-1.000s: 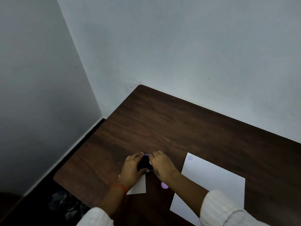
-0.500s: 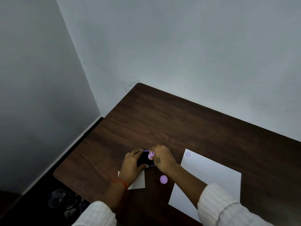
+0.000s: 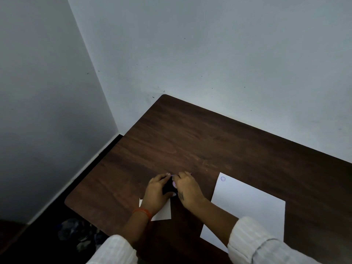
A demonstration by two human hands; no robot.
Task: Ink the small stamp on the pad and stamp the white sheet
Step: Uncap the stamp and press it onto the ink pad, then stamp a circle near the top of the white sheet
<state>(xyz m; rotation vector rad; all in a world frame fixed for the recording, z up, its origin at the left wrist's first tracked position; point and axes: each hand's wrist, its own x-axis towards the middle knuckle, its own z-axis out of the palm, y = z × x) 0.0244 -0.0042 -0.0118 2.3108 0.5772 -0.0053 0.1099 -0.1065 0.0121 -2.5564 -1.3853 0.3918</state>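
Two bare hands meet low in the centre of the frame, over the near left part of the dark wooden worktop [image 3: 219, 141]. Between them sits one dark ink pad [image 3: 168, 187], mostly covered. The left hand [image 3: 156, 193] cups the pad's left side, its fingers [image 3: 165, 175] curled round the far edge, and an orange band [image 3: 142, 212] circles that wrist. The right hand [image 3: 187, 189] closes its fingers [image 3: 179, 177] on one small lilac stamp [image 3: 174, 184], pressed down at the pad's right side; only a sliver of the stamp shows.

There are two pieces of paper. One small white sheet [image 3: 164, 211] lies under the left hand and wrist. One large white sheet [image 3: 247, 208] lies to the right of the hands, in the lower right of the frame, with a single round bluish stamp mark [image 3: 223, 178] at its upper left corner. Two pale ribbed sleeves, the left sleeve [image 3: 114, 250] and the right sleeve [image 3: 253, 242], enter from the bottom edge.

Compared with half a second ago, the stamp has dropped from standing clear above the right knuckles to being tucked low against the pad. The round lilac cap that lay on the worktop below the right hand is now hidden by the right wrist or out of sight. The left hand stays on the pad, and the large sheet carries the same single mark.
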